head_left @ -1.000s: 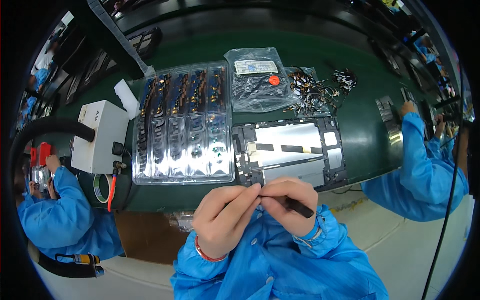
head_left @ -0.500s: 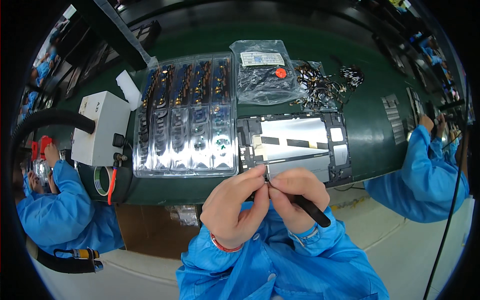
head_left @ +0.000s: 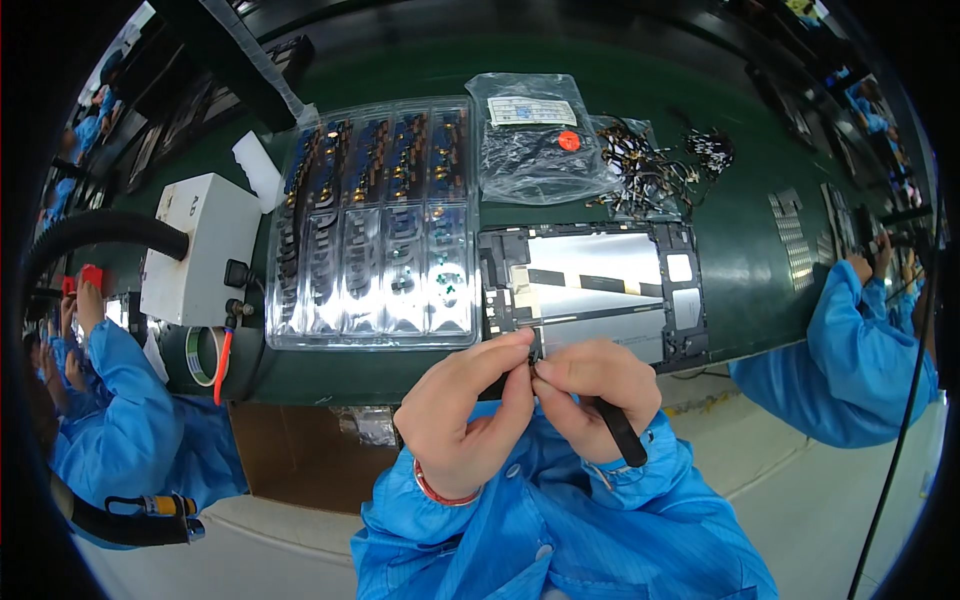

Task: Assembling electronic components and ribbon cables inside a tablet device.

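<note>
My left hand [head_left: 462, 415] and my right hand [head_left: 590, 385] meet at the near edge of an open tablet frame [head_left: 690, 335] that lies on the green bench. Between the fingertips of both hands I pinch a small dark part [head_left: 534, 362], too small to make out. My right hand also holds a black pen-shaped tool [head_left: 620, 430], its end pointing back toward my sleeve. A clear plastic tray [head_left: 375, 225] with rows of small parts lies just left of the frame.
A white box [head_left: 195, 250] with a black hose stands at the left, with a tape roll [head_left: 207, 355] below it. A clear bag [head_left: 535, 135] and loose small cable parts [head_left: 650, 165] lie at the back. Other people in blue sleeves work at left [head_left: 110, 400] and right [head_left: 860, 350].
Both hands have moved up to the frame's near edge and closed together on the small part. The black tool now points more downward.
</note>
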Demonstrator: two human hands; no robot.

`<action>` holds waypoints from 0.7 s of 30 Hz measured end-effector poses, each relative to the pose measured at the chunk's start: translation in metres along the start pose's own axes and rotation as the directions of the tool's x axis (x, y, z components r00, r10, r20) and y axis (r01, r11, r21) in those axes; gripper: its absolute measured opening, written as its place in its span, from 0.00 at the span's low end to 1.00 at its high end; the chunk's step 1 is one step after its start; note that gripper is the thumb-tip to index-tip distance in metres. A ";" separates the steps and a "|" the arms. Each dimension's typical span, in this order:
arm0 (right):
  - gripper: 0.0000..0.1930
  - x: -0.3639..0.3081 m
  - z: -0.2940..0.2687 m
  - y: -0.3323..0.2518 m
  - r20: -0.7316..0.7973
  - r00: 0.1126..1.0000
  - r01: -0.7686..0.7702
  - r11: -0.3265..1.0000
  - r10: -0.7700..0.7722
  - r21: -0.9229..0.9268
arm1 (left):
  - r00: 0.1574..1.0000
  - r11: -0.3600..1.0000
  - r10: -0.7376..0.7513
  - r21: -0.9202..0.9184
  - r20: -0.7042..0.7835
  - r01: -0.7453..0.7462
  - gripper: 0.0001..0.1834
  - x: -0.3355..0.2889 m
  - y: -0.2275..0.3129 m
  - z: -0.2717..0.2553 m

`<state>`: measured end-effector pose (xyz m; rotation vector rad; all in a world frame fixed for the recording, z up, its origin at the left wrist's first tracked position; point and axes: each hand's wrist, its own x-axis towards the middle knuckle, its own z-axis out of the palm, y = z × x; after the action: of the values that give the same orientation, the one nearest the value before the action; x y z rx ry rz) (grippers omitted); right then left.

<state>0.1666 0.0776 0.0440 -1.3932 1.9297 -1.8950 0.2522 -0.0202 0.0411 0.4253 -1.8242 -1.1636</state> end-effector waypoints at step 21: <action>0.10 -0.012 -0.016 -0.001 0.034 0.992 -0.123 0.969 0.118 0.212 | 0.909 0.358 0.084 0.839 0.409 -0.410 0.04 0.077 -0.101 -0.080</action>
<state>0.1641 0.0974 0.0421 -1.2015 1.6988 -1.9548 0.2598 -0.1660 0.0059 0.5564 -2.6058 0.1761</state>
